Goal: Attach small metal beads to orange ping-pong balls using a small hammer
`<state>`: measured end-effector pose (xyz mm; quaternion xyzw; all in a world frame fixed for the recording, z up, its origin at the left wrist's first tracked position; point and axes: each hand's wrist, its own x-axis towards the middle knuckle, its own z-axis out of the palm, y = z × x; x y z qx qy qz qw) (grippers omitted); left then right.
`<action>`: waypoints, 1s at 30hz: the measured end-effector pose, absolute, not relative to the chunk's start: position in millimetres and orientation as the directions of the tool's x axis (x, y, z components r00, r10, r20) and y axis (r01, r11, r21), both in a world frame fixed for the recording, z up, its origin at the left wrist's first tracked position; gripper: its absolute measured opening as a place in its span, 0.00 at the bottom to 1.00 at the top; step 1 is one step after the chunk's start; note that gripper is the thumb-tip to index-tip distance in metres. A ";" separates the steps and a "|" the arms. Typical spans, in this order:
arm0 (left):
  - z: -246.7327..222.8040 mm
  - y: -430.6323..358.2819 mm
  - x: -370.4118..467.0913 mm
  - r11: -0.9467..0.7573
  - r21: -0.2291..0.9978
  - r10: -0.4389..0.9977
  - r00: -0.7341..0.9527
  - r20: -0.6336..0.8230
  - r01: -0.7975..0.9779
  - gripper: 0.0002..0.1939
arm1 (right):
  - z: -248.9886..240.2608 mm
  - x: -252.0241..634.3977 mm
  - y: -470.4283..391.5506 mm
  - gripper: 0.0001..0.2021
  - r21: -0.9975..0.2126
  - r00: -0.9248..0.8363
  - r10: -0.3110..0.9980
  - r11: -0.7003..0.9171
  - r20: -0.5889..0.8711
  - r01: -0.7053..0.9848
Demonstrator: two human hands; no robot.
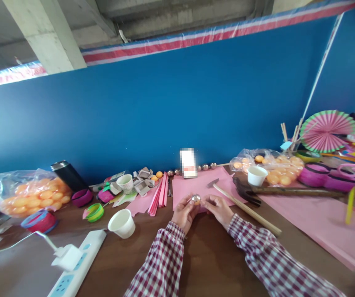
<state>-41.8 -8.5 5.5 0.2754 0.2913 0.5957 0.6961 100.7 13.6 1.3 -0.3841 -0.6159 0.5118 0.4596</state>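
Between the thumb and fingers of my left hand [182, 213] is a small ball [196, 199], shiny silver on top with orange showing low down. My right hand [219, 209] is closed in a pinch at the ball's right side; what lies between its fingertips is too small to make out. Both hands are over the near edge of a pink paper sheet [183, 189]. Behind them, several silver balls [205, 167] stand in a row along the blue wall, partly hidden by a blurred white object [188, 163]. A hammer [245, 206] lies right of my right hand.
At left are a power strip [83, 251], a white paper cup [121, 223], a bag of orange balls [38, 196] and a dark flask [69, 177]. Rightward lie another cup [257, 175], more bagged balls [284, 171], a dark-headed wooden-handled tool [288, 191] and pink paper [322, 222].
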 end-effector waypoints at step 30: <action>6.2 -8.2 -41.6 0.122 0.728 0.992 0.105 -0.069 -0.674 0.16 | 1.6 100.6 13.5 0.14 -0.980 -0.308 0.935 0.197 0.177 0.034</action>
